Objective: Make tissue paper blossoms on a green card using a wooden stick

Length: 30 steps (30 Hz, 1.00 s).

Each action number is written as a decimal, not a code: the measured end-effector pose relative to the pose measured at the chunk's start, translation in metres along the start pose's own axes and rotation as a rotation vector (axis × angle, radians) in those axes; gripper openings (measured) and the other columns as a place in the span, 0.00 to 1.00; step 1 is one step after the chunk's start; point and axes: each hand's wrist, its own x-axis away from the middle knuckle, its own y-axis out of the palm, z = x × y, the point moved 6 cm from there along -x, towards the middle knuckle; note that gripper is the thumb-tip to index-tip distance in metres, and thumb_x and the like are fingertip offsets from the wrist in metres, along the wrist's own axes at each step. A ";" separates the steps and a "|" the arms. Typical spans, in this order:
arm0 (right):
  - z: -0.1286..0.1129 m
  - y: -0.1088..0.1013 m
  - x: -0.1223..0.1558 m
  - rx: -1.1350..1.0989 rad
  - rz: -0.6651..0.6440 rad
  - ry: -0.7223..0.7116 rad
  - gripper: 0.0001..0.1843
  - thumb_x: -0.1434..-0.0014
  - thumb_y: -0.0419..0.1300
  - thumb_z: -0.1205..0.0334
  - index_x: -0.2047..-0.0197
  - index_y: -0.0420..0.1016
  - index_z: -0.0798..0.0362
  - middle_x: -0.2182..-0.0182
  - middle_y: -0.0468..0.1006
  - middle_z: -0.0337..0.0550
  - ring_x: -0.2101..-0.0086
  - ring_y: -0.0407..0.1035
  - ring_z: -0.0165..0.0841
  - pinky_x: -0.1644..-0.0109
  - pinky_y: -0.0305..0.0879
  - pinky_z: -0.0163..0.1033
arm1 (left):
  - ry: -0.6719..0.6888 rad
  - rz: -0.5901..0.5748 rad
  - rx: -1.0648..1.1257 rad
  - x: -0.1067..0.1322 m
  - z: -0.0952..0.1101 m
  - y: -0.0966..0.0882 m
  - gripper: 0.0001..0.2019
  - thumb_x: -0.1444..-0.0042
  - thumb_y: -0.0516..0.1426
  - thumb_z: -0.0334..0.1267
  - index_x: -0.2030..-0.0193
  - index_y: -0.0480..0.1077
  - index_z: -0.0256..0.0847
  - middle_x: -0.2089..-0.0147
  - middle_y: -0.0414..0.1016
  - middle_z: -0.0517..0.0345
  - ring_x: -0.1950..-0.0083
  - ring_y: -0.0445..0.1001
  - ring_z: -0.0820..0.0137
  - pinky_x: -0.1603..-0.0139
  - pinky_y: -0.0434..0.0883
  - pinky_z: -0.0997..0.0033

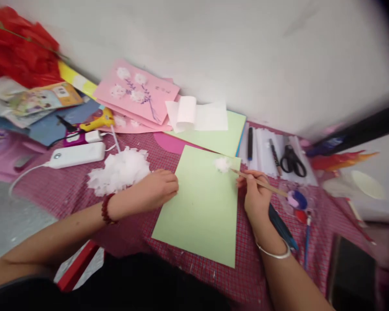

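A sheet of light green paper point(204, 207) lies on the checkered cloth in front of me. Near its top right corner is a small white ruffled paper flower point(222, 164). My right hand point(257, 190) grips a thin wooden stick point(272, 187), its pointed tip at the flower's right side. My left hand point(160, 185) rests at the sheet's left edge with fingers curled together; whatever may be between them is hidden. Just left of that hand sits a pile of white frilly paper pieces point(121, 168).
Behind lie pink cards point(136, 95) with white flowers and a white paper roll point(186, 112). On the left are a yellow glue gun point(99, 121) and a white power strip point(78, 155). Scissors point(292, 160), a paint palette point(296, 201) and a dark phone-like slab point(352, 276) are on the right.
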 end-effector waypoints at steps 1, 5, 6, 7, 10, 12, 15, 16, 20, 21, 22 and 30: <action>0.000 -0.001 -0.001 -0.002 0.011 -0.004 0.11 0.39 0.55 0.52 0.62 0.69 0.52 0.74 0.74 0.37 0.77 0.68 0.29 0.70 0.67 0.37 | 0.049 0.000 0.004 -0.012 0.012 0.005 0.10 0.37 0.50 0.34 0.66 0.71 0.39 0.64 0.73 0.53 0.60 0.70 0.66 0.54 0.66 0.65; 0.000 -0.003 -0.003 -0.053 -0.008 -0.004 0.12 0.37 0.53 0.52 0.63 0.69 0.51 0.74 0.74 0.37 0.77 0.68 0.30 0.70 0.67 0.38 | 0.125 0.001 -0.008 -0.064 0.039 0.022 0.06 0.38 0.53 0.34 0.63 0.71 0.39 0.61 0.74 0.51 0.57 0.71 0.64 0.51 0.67 0.62; 0.000 -0.003 -0.003 -0.068 -0.016 -0.005 0.11 0.37 0.53 0.53 0.63 0.69 0.51 0.74 0.73 0.37 0.76 0.68 0.30 0.70 0.67 0.38 | 0.112 0.016 0.003 -0.077 0.038 0.025 0.06 0.39 0.53 0.34 0.61 0.71 0.38 0.59 0.74 0.50 0.55 0.71 0.63 0.50 0.68 0.62; 0.001 -0.003 -0.004 -0.081 -0.021 -0.007 0.11 0.37 0.53 0.53 0.63 0.69 0.51 0.74 0.73 0.37 0.76 0.68 0.30 0.69 0.67 0.38 | 0.087 0.046 0.023 -0.089 0.035 0.026 0.06 0.40 0.54 0.34 0.58 0.71 0.38 0.57 0.74 0.50 0.53 0.71 0.62 0.49 0.68 0.61; 0.001 -0.002 -0.005 -0.091 -0.012 -0.006 0.11 0.37 0.54 0.54 0.64 0.70 0.51 0.75 0.73 0.36 0.76 0.68 0.31 0.69 0.66 0.38 | -0.034 0.194 0.128 -0.123 0.012 0.028 0.16 0.42 0.56 0.35 0.47 0.67 0.38 0.48 0.72 0.46 0.45 0.70 0.59 0.43 0.68 0.57; 0.001 -0.001 -0.005 -0.096 -0.006 -0.001 0.11 0.37 0.54 0.54 0.64 0.70 0.51 0.75 0.73 0.36 0.76 0.68 0.31 0.69 0.66 0.38 | -0.127 0.260 0.217 -0.143 -0.007 0.032 0.20 0.43 0.56 0.34 0.44 0.66 0.36 0.46 0.71 0.44 0.43 0.69 0.58 0.41 0.68 0.55; -0.001 0.000 -0.006 -0.089 0.009 -0.003 0.11 0.37 0.53 0.53 0.64 0.70 0.50 0.74 0.73 0.36 0.77 0.68 0.30 0.70 0.67 0.38 | -0.213 0.279 0.347 -0.163 -0.026 0.044 0.20 0.46 0.52 0.27 0.46 0.67 0.35 0.47 0.72 0.44 0.46 0.71 0.60 0.42 0.69 0.56; -0.002 0.000 -0.006 -0.082 0.017 -0.009 0.11 0.37 0.53 0.53 0.64 0.70 0.50 0.74 0.73 0.36 0.76 0.68 0.30 0.70 0.67 0.37 | -0.226 0.285 0.389 -0.166 -0.029 0.047 0.20 0.48 0.50 0.24 0.47 0.68 0.35 0.48 0.73 0.45 0.46 0.72 0.62 0.42 0.70 0.57; 0.000 0.005 -0.008 -0.030 -0.017 -0.014 0.09 0.39 0.54 0.55 0.64 0.71 0.50 0.71 0.73 0.38 0.74 0.68 0.30 0.68 0.68 0.38 | -0.290 0.369 0.560 -0.165 -0.033 0.057 0.19 0.49 0.47 0.22 0.52 0.69 0.37 0.52 0.75 0.50 0.50 0.73 0.66 0.46 0.71 0.61; 0.001 0.006 -0.008 -0.019 -0.027 -0.013 0.09 0.39 0.54 0.55 0.63 0.71 0.50 0.71 0.73 0.38 0.74 0.68 0.30 0.68 0.68 0.38 | -0.308 0.396 0.587 -0.162 -0.033 0.057 0.18 0.48 0.48 0.23 0.53 0.69 0.37 0.53 0.75 0.51 0.52 0.73 0.66 0.48 0.71 0.62; 0.002 0.007 -0.009 -0.010 -0.030 -0.012 0.09 0.39 0.54 0.56 0.63 0.71 0.50 0.70 0.73 0.39 0.74 0.68 0.30 0.67 0.68 0.38 | -0.317 0.420 0.599 -0.159 -0.032 0.058 0.16 0.47 0.48 0.25 0.54 0.69 0.37 0.54 0.75 0.51 0.53 0.74 0.66 0.50 0.72 0.62; 0.003 0.005 -0.007 -0.010 -0.016 0.004 0.10 0.39 0.54 0.56 0.62 0.72 0.52 0.68 0.75 0.41 0.73 0.69 0.31 0.66 0.68 0.38 | 0.014 0.417 0.212 -0.153 0.006 0.046 0.09 0.41 0.56 0.37 0.54 0.73 0.40 0.40 0.66 0.44 0.38 0.63 0.57 0.37 0.61 0.50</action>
